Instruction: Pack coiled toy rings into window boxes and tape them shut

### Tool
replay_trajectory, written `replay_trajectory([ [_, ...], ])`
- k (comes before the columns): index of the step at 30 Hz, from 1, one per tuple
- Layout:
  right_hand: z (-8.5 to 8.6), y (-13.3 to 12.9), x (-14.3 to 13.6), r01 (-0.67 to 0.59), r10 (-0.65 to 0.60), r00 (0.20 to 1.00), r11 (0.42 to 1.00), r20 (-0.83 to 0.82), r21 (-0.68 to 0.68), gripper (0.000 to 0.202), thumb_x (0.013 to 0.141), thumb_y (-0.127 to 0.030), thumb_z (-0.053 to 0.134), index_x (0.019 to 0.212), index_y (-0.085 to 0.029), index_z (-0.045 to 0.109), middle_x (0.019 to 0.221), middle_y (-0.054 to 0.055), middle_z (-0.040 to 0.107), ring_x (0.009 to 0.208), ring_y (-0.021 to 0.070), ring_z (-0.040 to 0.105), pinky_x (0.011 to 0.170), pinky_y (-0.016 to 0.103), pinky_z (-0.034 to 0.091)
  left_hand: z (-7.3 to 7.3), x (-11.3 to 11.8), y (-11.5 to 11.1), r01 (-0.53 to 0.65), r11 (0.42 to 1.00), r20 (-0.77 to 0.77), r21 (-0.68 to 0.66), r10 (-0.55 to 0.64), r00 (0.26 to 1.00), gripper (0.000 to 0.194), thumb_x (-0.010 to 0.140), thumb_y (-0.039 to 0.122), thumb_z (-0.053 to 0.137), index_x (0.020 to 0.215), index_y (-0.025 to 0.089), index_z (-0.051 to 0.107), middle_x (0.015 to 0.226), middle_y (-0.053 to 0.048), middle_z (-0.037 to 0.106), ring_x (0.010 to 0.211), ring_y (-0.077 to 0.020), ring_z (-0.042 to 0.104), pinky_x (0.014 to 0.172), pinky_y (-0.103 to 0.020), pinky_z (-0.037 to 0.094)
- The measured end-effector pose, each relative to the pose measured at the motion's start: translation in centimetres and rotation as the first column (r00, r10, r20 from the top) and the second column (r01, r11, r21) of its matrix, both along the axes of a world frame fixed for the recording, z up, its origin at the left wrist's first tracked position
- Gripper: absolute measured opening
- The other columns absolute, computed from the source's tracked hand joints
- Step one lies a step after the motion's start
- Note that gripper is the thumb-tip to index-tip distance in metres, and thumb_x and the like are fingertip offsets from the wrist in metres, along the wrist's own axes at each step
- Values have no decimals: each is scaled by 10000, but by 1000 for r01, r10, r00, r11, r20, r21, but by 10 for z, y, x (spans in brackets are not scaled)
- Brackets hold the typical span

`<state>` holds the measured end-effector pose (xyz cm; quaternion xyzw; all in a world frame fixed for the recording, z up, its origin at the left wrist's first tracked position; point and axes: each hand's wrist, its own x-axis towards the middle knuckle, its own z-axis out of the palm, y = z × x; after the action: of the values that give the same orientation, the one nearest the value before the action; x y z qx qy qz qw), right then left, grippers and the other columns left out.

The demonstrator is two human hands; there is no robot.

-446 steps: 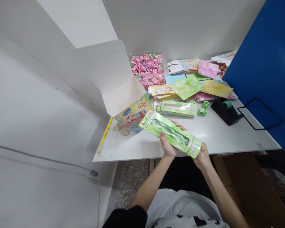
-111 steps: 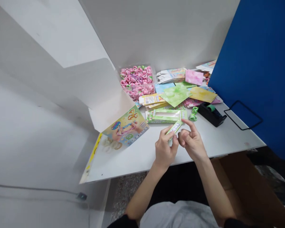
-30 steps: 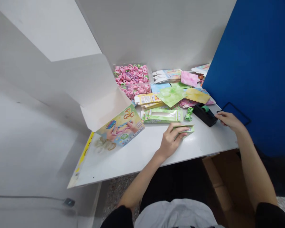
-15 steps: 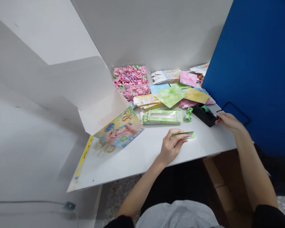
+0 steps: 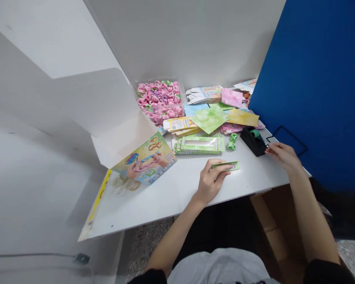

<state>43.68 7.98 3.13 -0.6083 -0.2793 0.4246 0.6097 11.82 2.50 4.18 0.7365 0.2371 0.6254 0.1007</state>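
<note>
My left hand (image 5: 210, 182) grips a small folded green card (image 5: 234, 165) between thumb and fingers, just above the white table. My right hand (image 5: 284, 154) is pinched closed at the cutting end of a black tape dispenser (image 5: 252, 141), which carries a green-cored roll. The clear tape at the fingertips is hard to make out. Left of the dispenser sit green-and-white rings (image 5: 232, 142). Behind the left hand lie green window boxes (image 5: 198, 146), flat and overlapping.
A clear bin of pink rings (image 5: 159, 96) stands at the back. Left is an open printed display box (image 5: 149, 159). Flattened yellow boxes (image 5: 180, 124), green cards (image 5: 210, 119) and a yellow card (image 5: 243, 117) lie behind. A blue panel (image 5: 319, 86) rises on the right.
My right hand has drawn slightly away from the dispenser's cutting end, still pinched. The left hand keeps the green card in nearly the same place. The whole view has shifted slightly.
</note>
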Motion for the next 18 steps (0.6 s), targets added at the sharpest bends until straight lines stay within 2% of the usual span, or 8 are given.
replay_trajectory([
  [5, -11, 1, -5, 94, -92, 995, 995, -50, 42, 278, 639, -142, 923, 743, -159, 665, 632, -5, 660, 597, 111, 660, 570, 198, 640, 1, 0, -1, -11, 1000, -1, 2, 11, 1000, 141, 995, 241, 596, 1072, 207, 709, 1010, -37, 636, 969, -131, 693, 805, -234, 614],
  [11, -25, -3, -6, 147, -141, 982, 988, -122, 41, 455, 607, -194, 960, 846, -212, 573, 686, -44, 655, 621, 118, 667, 582, 239, 657, 0, 0, -1, 2, 1000, 1, 19, -2, 1000, 139, 994, 219, 597, 1073, 185, 705, 1012, -38, 625, 952, -119, 693, 831, -220, 606],
  [18, -34, -4, -1, 98, -93, 970, 995, -224, 13, 301, 688, -155, 903, 776, -183, 617, 678, -13, 671, 616, 115, 672, 605, 219, 649, 1, 1, 1, -6, 1000, -2, 11, 6, 1000, 141, 998, 232, 589, 1075, 191, 699, 1015, -34, 614, 959, -116, 694, 810, -211, 614],
])
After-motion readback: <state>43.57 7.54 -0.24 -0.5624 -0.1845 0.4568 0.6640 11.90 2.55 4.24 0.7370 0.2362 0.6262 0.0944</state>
